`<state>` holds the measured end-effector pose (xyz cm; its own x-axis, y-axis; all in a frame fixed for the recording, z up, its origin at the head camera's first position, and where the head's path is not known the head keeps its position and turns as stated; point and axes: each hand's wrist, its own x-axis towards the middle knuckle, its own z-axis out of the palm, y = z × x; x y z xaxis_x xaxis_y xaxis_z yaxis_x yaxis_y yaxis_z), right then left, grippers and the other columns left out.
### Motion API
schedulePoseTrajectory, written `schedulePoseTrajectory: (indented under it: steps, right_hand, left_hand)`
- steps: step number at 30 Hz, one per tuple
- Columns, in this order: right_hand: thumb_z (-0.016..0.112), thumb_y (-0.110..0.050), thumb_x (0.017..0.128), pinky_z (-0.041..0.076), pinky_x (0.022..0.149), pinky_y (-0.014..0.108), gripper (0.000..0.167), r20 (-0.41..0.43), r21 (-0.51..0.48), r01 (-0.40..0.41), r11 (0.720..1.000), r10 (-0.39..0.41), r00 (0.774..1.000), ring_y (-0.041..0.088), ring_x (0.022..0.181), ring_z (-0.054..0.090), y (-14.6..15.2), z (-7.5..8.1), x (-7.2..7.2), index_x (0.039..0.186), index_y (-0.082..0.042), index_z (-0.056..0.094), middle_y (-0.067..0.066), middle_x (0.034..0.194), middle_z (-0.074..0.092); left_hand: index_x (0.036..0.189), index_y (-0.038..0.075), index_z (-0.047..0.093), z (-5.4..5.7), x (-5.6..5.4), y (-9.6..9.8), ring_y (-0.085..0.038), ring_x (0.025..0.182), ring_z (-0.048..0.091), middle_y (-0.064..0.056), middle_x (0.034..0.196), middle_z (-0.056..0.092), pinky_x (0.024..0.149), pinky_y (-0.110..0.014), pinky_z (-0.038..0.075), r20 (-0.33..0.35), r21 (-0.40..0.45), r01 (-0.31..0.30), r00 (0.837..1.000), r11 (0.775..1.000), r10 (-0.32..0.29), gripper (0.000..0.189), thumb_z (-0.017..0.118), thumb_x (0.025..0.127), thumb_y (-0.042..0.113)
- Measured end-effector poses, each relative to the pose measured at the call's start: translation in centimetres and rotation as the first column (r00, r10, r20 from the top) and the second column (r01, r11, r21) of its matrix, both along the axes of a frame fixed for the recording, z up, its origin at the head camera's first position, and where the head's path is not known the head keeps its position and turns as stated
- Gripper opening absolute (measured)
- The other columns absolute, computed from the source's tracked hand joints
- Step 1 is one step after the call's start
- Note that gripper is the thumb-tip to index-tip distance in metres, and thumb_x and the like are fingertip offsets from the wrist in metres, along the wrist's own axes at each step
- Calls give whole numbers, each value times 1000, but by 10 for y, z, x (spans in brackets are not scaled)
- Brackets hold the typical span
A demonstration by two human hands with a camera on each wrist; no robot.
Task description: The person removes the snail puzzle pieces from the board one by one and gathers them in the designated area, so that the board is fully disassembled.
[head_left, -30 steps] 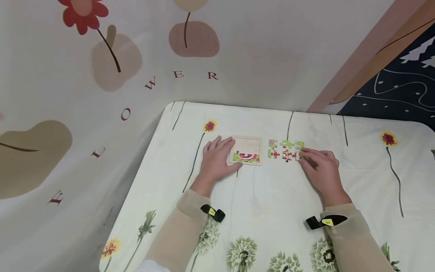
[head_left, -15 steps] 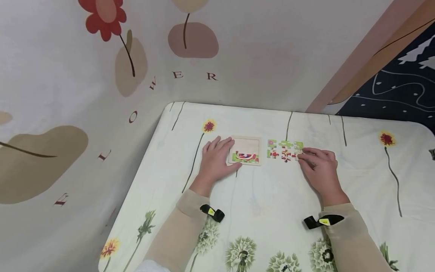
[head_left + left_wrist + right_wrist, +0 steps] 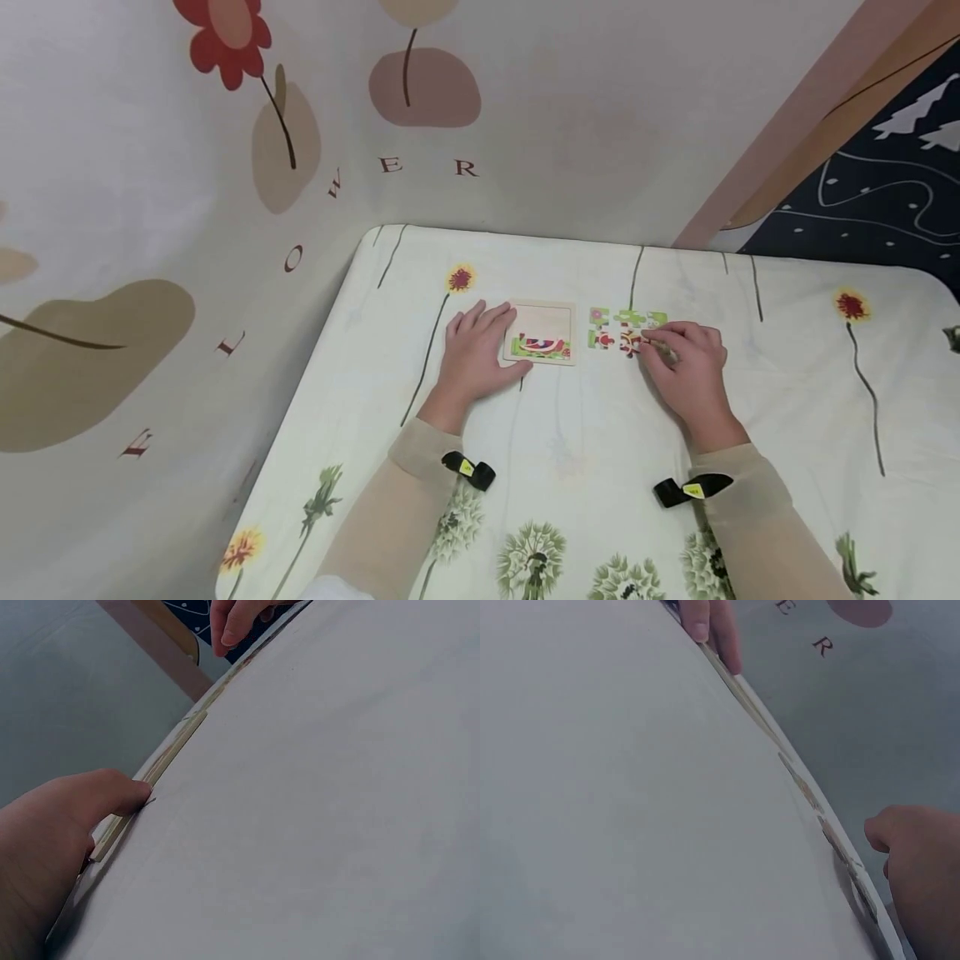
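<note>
My left hand (image 3: 474, 354) holds the left side of a wooden puzzle tray (image 3: 572, 333), thumb at its near edge and fingers by its upper left corner. Inside the tray, joined jigsaw pieces (image 3: 542, 345) fill the bottom part, and bare wood shows above. To the right lie loose jigsaw pieces in two rows, among them a pink-and-green piece (image 3: 598, 316) and a red-and-green piece (image 3: 602, 339). My right hand (image 3: 686, 371) is over the right end of the lower row, thumb and fingertips close together. In the left wrist view, nothing shows between the right hand's fingertips (image 3: 229, 637).
A white flower-print cloth (image 3: 577, 458) covers the table. Behind it stands a pale printed wall covering (image 3: 562, 167), with a dark patterned cloth (image 3: 885, 192) at the right. Black wrist cameras sit on both sleeves.
My right hand has shifted left, from beside the right end of the lower row to over its pieces. The left hand stays at the tray.
</note>
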<state>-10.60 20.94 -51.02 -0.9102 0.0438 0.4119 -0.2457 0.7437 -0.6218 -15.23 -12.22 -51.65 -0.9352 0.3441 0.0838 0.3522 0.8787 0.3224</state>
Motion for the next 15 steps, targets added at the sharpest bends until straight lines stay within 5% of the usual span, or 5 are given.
schedulePoseTrajectory:
  steps: [15]
  right_hand:
    - [81, -18, 94, 29, 96, 65, 18, -70, 48, -160, 986, 164, 984, 40, 112, 50, -75, 2, -9, 108, -7, 83, 13, 114, 69]
  left_hand:
    - [164, 21, 45, 3, 0, 0, -28, 160, 20, 5, 170, 38, 125, -58, 14, 14, 7, 1, 1000, 1000, -1, 95, 71, 86, 68]
